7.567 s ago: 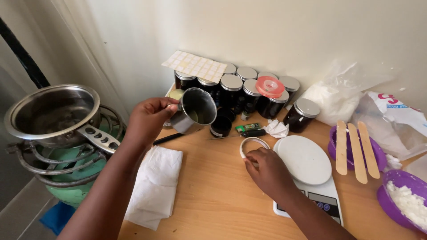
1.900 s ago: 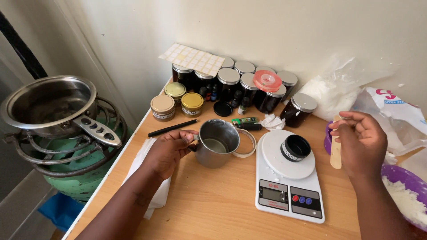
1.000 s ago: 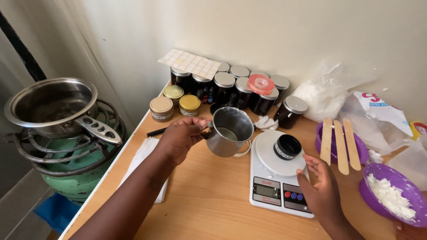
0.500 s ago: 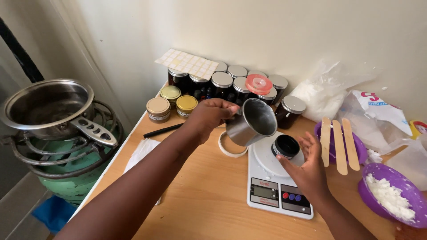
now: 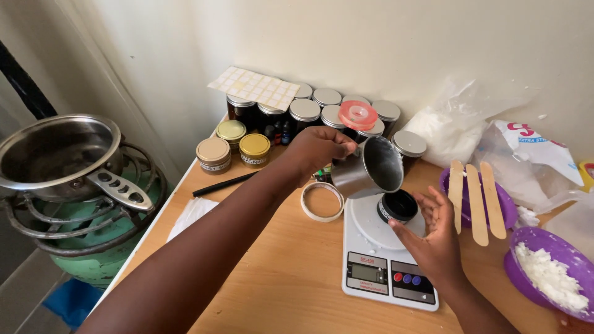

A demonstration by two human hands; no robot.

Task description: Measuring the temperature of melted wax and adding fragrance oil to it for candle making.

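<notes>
**Steel cup tipped over the jar on the scale**

Far left of the digital scale (image 5: 388, 253), a saucepan (image 5: 55, 154) sits on a gas burner (image 5: 80, 222). Nearer, three gold-lidded tins (image 5: 234, 143) stand on the surface (image 5: 284, 272). The left hand (image 5: 315, 151) has its fingers clamped on one steel cup (image 5: 369, 167), tilted mouth-down toward the right, just above one small black jar (image 5: 398, 206) on the scale. The right hand (image 5: 436, 232), fingers spread and holding nothing, is beside the jar. Right of the scale, three wooden sticks (image 5: 474, 193) lie across a purple bowl (image 5: 507, 207).
</notes>
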